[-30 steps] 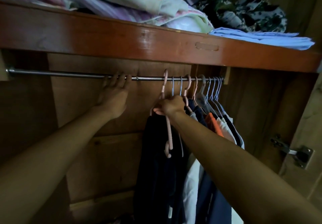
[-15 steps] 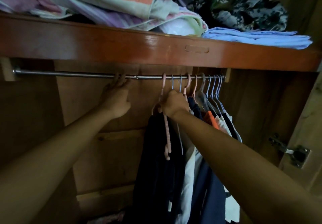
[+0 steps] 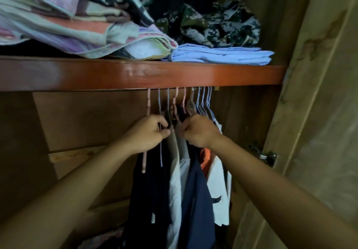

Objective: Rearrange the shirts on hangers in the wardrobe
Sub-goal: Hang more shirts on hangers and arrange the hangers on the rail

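Observation:
Several shirts hang on pink and pale blue hangers (image 3: 175, 101) under the wooden shelf, bunched toward the right. A black shirt (image 3: 149, 194) hangs leftmost, then a white shirt (image 3: 175, 186), a navy shirt (image 3: 197, 200), an orange one (image 3: 205, 160) and another white one (image 3: 219, 186). My left hand (image 3: 149, 134) grips the neck of the blue hanger and the dark collar at the left of the bunch. My right hand (image 3: 197, 131) grips a dark collar just to its right. The rail is hidden behind the shelf edge.
The red-brown shelf (image 3: 135, 76) carries folded blankets (image 3: 77, 28), a folded light blue cloth (image 3: 220, 55) and a camouflage garment (image 3: 219, 26). The open wardrobe door (image 3: 319, 113) with a metal hinge (image 3: 268, 156) stands at the right. Bare wooden back panel (image 3: 87, 121) on the left.
My left hand has left the rail and moved right and down onto the hangers beside my right hand. The view tilted up, so the shelf edge now hides the rail.

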Motion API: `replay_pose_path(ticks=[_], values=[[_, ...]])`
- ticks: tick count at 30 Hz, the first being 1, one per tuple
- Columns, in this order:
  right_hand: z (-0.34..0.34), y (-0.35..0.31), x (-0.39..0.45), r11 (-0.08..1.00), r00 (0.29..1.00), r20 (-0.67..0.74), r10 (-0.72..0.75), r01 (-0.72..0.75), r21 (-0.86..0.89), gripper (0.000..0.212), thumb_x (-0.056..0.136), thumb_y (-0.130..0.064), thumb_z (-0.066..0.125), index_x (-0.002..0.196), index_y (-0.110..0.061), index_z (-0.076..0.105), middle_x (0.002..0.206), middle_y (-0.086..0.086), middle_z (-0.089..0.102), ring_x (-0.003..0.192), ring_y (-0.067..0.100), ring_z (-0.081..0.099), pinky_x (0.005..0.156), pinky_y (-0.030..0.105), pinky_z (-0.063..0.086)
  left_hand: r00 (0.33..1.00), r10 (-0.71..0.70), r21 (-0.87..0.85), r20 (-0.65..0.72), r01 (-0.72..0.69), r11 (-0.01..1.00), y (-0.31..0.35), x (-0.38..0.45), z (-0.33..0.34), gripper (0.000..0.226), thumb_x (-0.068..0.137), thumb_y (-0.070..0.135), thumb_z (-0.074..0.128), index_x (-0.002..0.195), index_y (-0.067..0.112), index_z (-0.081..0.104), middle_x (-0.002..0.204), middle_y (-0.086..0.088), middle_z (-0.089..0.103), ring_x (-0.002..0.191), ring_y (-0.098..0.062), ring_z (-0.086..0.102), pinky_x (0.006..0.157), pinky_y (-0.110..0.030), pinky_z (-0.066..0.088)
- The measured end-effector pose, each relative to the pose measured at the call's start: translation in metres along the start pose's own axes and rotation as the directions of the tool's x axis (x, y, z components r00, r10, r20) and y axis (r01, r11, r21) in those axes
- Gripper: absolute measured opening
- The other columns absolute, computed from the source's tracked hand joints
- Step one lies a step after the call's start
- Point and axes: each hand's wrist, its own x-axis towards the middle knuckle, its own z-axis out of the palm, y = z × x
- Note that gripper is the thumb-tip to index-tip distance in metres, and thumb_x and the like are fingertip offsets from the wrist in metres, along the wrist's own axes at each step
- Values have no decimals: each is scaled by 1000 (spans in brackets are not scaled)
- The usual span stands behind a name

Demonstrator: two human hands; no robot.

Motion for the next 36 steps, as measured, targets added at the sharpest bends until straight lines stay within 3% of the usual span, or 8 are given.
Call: replay_pose_path(ticks=[3,6,14,17,21,24,29,36], values=[[-8,24,-30,1000,998,-60,-4,3,-23,16,85,-26,63,90,-23,77,98,2,74,93,27,67,78,37,57,993,20,82,117,-30,996,31,-4,21,10,90,32,68,97,25,67,76,11,61,66,0,58,61,-24,42],[-18,46,-58,999,999,-35,-1,0,-53,16,85,-30,63,92,-26,76,104,1,72,97,27,66,80,34,55,973,18,175,232,-60,983,59,-8,44,25,90,34,67,111,22,64,89,5,63,84,-14,62,74,-31,50],[-54,87,-136,989,1000,-1,10,-10,-147,21,86,-34,68,105,-27,71,101,-7,71,97,16,65,83,37,55,944,138,95,299,-173,980,111,-18,99,31,78,43,77,100,25,65,85,8,65,79,-9,62,73,-32,54],[-67,93,-161,975,996,24,81,-74,-209,20,85,-35,66,103,-30,70,101,-7,70,97,18,65,82,36,55,914,221,77,340,-261,962,131,-19,113,35,76,47,77,101,27,63,82,9,62,73,-2,58,61,-25,47],[-85,96,-197,961,985,13,172,-165,-221,11,86,-34,64,93,-28,71,97,-5,71,91,18,66,78,36,56,837,341,13,429,-382,924,160,-16,125,38,75,49,77,103,30,60,86,11,60,77,-3,58,66,-29,50],[-95,98,-226,932,964,-45,261,-264,-248,22,87,-39,67,107,-30,71,106,-3,70,94,19,67,80,35,55,767,424,-41,482,-464,885,181,-16,134,39,74,51,76,105,36,58,90,14,58,81,-3,58,70,-33,54],[-96,104,-272,788,868,-122,481,-489,-373,38,88,-42,65,124,-30,59,121,-4,63,107,21,62,89,38,53,636,543,-133,549,-575,808,212,-26,161,37,75,50,77,101,40,52,87,19,53,77,4,51,57,-20,37],[-97,94,-359,631,713,-245,656,-697,-340,25,88,-39,63,111,-29,63,105,-7,66,90,17,62,68,27,45,435,631,-240,642,-668,705,256,-59,203,56,70,54,79,115,32,54,90,15,52,83,-6,56,67,-28,46]])
